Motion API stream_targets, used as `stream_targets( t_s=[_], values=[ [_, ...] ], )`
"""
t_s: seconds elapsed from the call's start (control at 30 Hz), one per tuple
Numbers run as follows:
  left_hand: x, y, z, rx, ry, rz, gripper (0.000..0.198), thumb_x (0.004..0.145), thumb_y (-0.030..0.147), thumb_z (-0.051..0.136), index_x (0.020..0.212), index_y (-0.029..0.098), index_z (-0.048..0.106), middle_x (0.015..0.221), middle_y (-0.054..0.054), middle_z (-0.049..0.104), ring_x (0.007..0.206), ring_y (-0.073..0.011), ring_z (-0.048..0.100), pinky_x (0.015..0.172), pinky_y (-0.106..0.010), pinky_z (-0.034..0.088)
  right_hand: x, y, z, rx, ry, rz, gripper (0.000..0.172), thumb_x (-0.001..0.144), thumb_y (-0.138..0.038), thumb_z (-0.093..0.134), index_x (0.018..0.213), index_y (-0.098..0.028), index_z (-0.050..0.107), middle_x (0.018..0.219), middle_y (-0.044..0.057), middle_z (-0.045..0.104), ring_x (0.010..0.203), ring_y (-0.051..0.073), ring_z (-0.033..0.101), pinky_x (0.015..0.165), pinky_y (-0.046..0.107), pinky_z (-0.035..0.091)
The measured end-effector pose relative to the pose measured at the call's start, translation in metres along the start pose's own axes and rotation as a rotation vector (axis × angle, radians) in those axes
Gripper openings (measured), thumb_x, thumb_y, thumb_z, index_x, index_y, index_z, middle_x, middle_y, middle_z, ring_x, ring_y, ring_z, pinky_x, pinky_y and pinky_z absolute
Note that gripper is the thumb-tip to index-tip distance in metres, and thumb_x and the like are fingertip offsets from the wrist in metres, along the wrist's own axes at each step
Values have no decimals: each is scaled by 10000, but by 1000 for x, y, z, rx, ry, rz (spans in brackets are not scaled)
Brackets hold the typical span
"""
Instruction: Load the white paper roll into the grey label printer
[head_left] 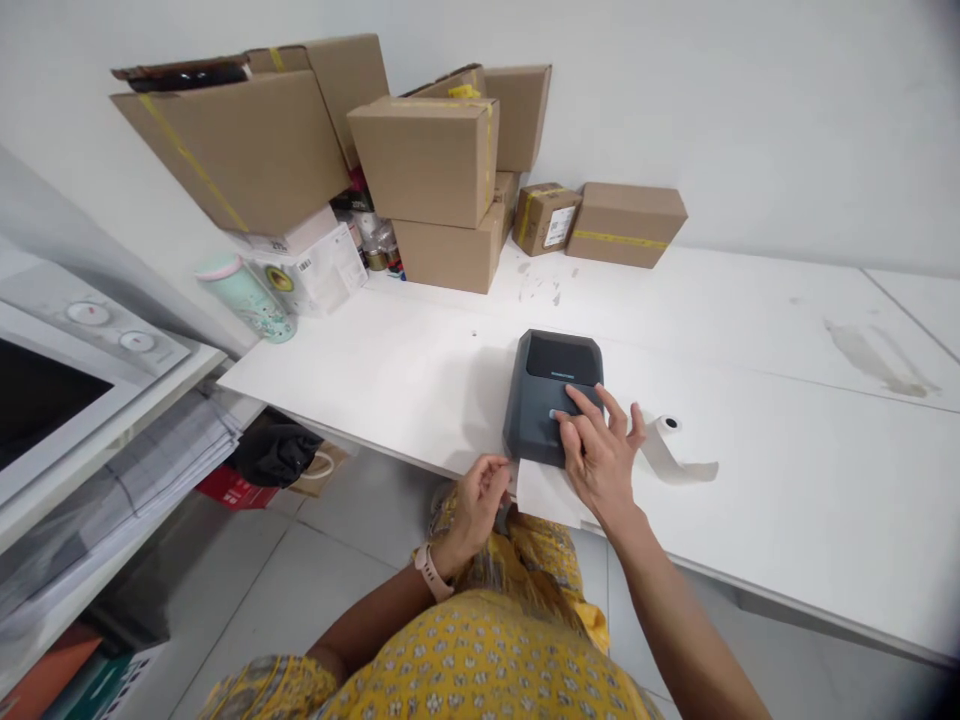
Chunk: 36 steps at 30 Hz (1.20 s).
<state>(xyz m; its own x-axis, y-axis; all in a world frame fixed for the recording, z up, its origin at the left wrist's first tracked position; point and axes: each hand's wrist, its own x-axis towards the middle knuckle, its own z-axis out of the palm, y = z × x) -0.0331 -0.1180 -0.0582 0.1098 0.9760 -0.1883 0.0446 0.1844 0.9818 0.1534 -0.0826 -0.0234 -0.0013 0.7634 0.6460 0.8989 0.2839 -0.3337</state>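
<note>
A dark grey label printer (538, 420) with a black window on its top stands at the front edge of the white table. Spread over its right side is my right hand (596, 450), with a fingertip on the light button (556, 414) and another finger on the lid. My left hand (478, 500) is by the printer's front left corner, its fingers loosely bent and apart, with nothing seen in it. White paper (547, 492) lies at the printer's front and hangs over the table edge, partly behind my right hand. A small paper roll (667, 440) stands to the right, its end unrolled.
Cardboard boxes (442, 160) are stacked at the back left, with two smaller boxes (626, 225) against the wall. A mint tumbler (247, 297) stands beside a white carton (322, 270). At far left, a microwave (82, 350) sits on a shelf.
</note>
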Motion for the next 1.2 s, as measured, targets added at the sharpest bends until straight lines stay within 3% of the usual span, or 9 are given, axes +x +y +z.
stream_targets(
  t_s=[0.1, 0.17, 0.27, 0.33, 0.43, 0.6, 0.9, 1.1, 1.2],
  values=[
    [5, 6, 1, 74, 171, 198, 370, 960, 462, 508, 1215, 209, 596, 1182, -87, 657, 1045, -195, 630, 898, -324, 504, -9, 3, 1, 47, -10, 38, 270, 1015, -317, 437, 1052, -294, 704, 1380, 1, 639, 1433, 258, 398, 1189, 592, 125],
    [9, 10, 3, 93, 150, 315, 438, 984, 432, 481, 1373, 233, 510, 1429, -107, 536, 1288, -225, 528, 1070, -382, 442, -20, 5, 0, 145, -13, 108, 323, 1026, -367, 397, 1188, -316, 672, 1469, 22, 559, 1456, 264, 360, 1185, 601, 161],
    [16, 20, 4, 125, 50, 399, 502, 1007, 424, 443, 1482, 263, 415, 1558, -92, 418, 1444, -228, 385, 1198, -420, 331, -38, 10, -4, 363, 30, 289, 464, 1032, -459, 321, 1427, -304, 508, 1581, 75, 410, 1488, 271, 307, 1183, 591, 234],
    [20, 27, 6, 140, 10, 417, 511, 1010, 439, 432, 1492, 272, 413, 1584, -77, 391, 1480, -224, 337, 1235, -421, 281, -45, 13, -7, 475, 41, 433, 551, 1027, -516, 285, 1516, -286, 392, 1592, 94, 388, 1491, 270, 309, 1193, 580, 250],
    [22, 34, 12, 93, -10, 382, 535, 1011, 476, 413, 1503, 267, 410, 1606, -69, 368, 1496, -226, 319, 1250, -409, 264, -48, 15, -8, 590, -27, 553, 602, 1019, -566, 248, 1529, -274, 379, 1593, 87, 392, 1489, 269, 323, 1217, 561, 232],
    [21, 26, 24, -31, 42, 239, 608, 1001, 526, 408, 1544, 262, 342, 1643, -66, 294, 1523, -235, 265, 1260, -399, 249, -54, 11, 3, 689, -15, 561, 592, 1027, -535, 280, 1575, -311, 268, 1656, 44, 267, 1528, 220, 240, 1252, 510, 175],
    [22, 12, 21, 48, 57, 303, 587, 1010, 483, 401, 1547, 251, 343, 1643, -77, 291, 1525, -228, 259, 1271, -416, 213, -71, 4, 13, 695, 18, 677, 659, 1005, -591, 289, 1578, -266, 271, 1652, 64, 274, 1527, 260, 238, 1248, 517, 178],
    [22, 17, 24, 4, 53, 332, 601, 1005, 505, 396, 1539, 234, 345, 1623, -88, 334, 1503, -249, 309, 1250, -425, 262, -66, 3, 8, 613, 54, 613, 671, 989, -615, 316, 1559, -259, 325, 1645, 82, 287, 1531, 304, 221, 1232, 594, 165],
    [30, 32, 24, -34, 61, 411, 578, 1002, 501, 411, 1518, 244, 368, 1602, -91, 375, 1487, -253, 345, 1230, -440, 303, -48, 7, -2, 562, 66, 499, 625, 1014, -567, 273, 1563, -270, 310, 1639, 78, 300, 1531, 311, 217, 1217, 634, 167]
  ],
)
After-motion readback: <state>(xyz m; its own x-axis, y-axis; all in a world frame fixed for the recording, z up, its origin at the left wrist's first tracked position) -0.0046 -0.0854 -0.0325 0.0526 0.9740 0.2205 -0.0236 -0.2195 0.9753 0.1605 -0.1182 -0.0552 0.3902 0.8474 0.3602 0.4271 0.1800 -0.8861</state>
